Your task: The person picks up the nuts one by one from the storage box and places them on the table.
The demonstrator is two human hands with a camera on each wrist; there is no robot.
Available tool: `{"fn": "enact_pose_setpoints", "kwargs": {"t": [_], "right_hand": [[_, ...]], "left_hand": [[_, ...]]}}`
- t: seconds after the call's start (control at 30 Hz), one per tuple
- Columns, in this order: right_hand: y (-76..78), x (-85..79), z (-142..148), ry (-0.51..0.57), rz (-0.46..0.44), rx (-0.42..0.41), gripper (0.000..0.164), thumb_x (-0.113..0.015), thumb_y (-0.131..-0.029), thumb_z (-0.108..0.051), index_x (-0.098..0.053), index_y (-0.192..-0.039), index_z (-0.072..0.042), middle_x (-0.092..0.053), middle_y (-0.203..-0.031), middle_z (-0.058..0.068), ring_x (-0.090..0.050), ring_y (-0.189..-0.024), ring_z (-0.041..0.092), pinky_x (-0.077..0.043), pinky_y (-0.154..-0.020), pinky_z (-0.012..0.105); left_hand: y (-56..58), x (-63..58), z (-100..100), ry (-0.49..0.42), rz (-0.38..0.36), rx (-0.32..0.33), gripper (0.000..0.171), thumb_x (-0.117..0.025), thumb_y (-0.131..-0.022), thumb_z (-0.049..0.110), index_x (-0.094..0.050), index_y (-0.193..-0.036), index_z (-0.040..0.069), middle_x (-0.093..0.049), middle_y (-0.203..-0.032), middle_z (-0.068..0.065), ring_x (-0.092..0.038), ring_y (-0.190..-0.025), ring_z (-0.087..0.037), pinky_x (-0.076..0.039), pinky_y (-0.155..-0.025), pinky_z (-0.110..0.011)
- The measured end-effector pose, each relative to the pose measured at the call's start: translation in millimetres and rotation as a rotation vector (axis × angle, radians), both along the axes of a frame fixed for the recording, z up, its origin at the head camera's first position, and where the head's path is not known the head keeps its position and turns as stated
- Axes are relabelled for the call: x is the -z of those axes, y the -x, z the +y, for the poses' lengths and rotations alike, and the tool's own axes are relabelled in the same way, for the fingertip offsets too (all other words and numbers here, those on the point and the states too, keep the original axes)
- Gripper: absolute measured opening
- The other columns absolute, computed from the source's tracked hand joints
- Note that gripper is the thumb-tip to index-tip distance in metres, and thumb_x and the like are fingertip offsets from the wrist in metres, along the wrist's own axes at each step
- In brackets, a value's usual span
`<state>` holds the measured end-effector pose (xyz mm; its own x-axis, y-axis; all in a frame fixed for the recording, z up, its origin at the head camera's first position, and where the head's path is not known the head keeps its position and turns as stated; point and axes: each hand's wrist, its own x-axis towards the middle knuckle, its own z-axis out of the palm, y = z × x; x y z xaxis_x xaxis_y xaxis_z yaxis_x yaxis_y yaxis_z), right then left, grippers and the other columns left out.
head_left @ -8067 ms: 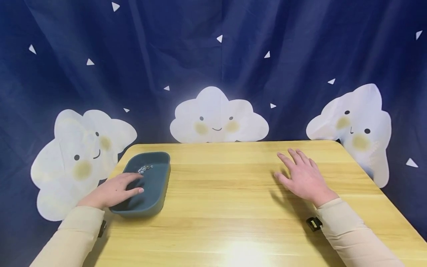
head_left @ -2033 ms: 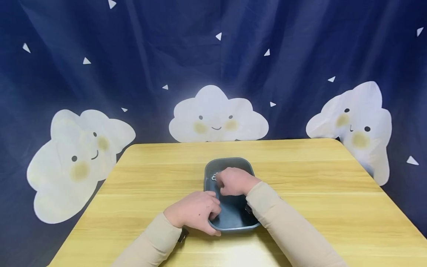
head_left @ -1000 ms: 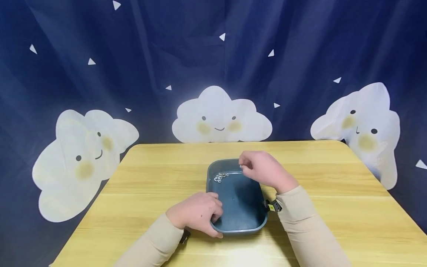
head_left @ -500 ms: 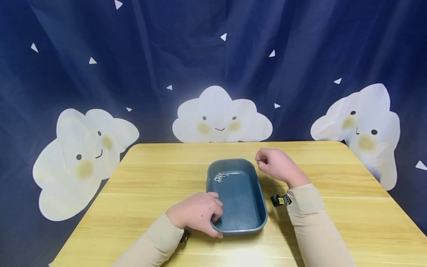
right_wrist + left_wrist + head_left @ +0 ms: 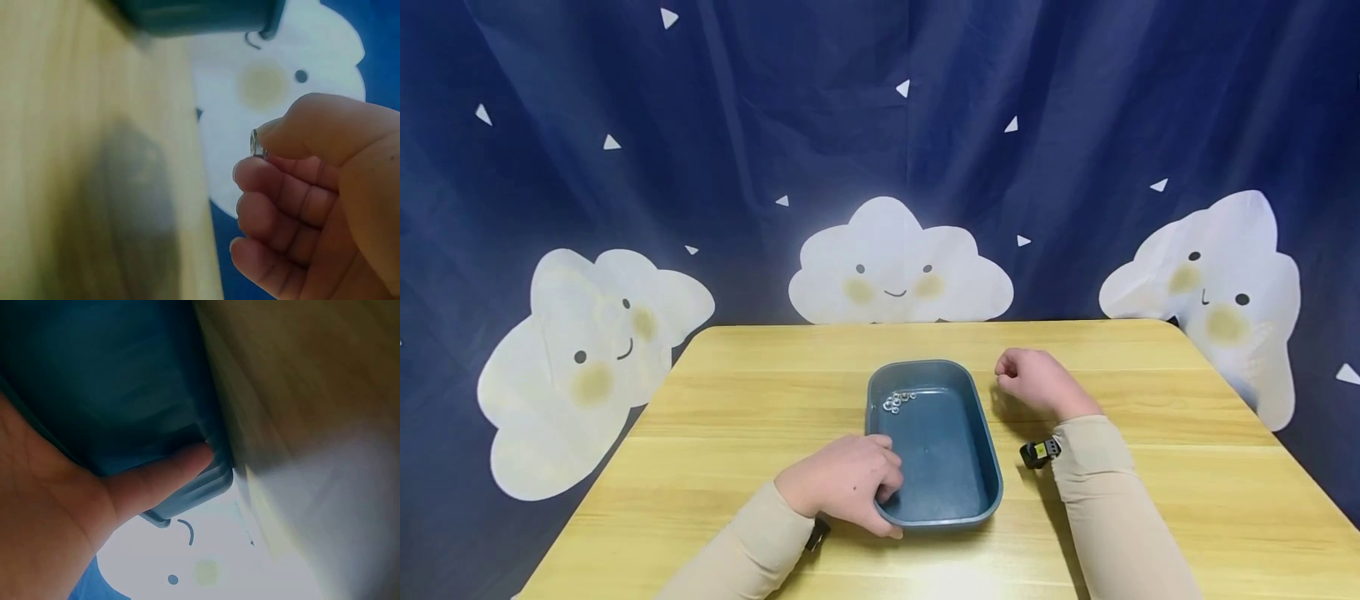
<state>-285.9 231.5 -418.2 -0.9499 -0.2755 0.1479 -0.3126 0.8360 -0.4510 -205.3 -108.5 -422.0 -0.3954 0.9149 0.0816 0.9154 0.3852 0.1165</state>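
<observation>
Right grip (image 5: 1041,385) pinches metal ring (image 5: 258,147): slackening could drop it. Left grip (image 5: 850,479) clasps tray (image 5: 940,454); tug could tip it.

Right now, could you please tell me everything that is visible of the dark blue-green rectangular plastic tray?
The dark blue-green tray looks like plastic, rectangular with rounded corners, raised walls and an open top. It stands upright on the yellowish wooden table, its long sides running away from the person. Several small silvery rings lie inside, toward its far left corner. The left grip holds its near left part, thumb outside, fingers over the left wall.
</observation>
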Motion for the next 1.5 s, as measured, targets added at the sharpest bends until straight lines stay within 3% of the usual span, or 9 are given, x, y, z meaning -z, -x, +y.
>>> {"fn": "enact_pose_setpoints", "kwargs": {"t": [0.37,0.7,1.0,1.5], "right_hand": [[4.7,21.3,-2,-0.07,-0.093,0.023,0.005,-0.064,-0.089,-0.011,-0.065,-0.085,-0.013,-0.061,-0.078,-0.001,-0.056,-0.074,0.021,-0.046,-0.073,0.04],[5.0,26.3,-2,-0.099,-0.108,0.026,0.003,-0.064,-0.088,-0.012,-0.065,-0.084,-0.013,-0.061,-0.079,-0.001,-0.057,-0.077,0.022,-0.046,-0.075,0.041],[4.3,19.8,-2,-0.068,-0.113,0.023,0.004,-0.066,-0.089,-0.016,-0.065,-0.086,-0.013,-0.062,-0.08,-0.001,-0.056,-0.076,0.021,-0.046,-0.074,0.041],[-2.3,-4.2,-14,-0.049,-0.011,0.003,0.007,-0.067,-0.088,-0.022,-0.067,-0.091,-0.016,-0.059,-0.076,-0.002,-0.055,-0.072,0.02,-0.045,-0.071,0.039]], "left_hand": [[1.3,4.0,1,-0.005,0.001,0.005,0.05,-0.079,-0.07,0.062,-0.045,-0.057,0.028,-0.038,-0.065,0.022,-0.036,-0.072,-0.002,-0.029,-0.056,-0.013],[1.1,1.3,-1,0.007,0.007,0.008,0.05,-0.079,-0.07,0.062,-0.044,-0.057,0.028,-0.038,-0.066,0.022,-0.037,-0.072,-0.003,-0.029,-0.056,-0.013],[1.7,0.4,-2,-0.003,0.022,0.027,0.049,-0.08,-0.07,0.059,-0.044,-0.056,0.028,-0.037,-0.065,0.022,-0.036,-0.071,-0.003,-0.028,-0.056,-0.013],[2.6,2.6,-2,0.002,0.024,0.016,0.05,-0.079,-0.069,0.061,-0.044,-0.056,0.029,-0.037,-0.065,0.021,-0.036,-0.071,-0.004,-0.028,-0.056,-0.014]]}}
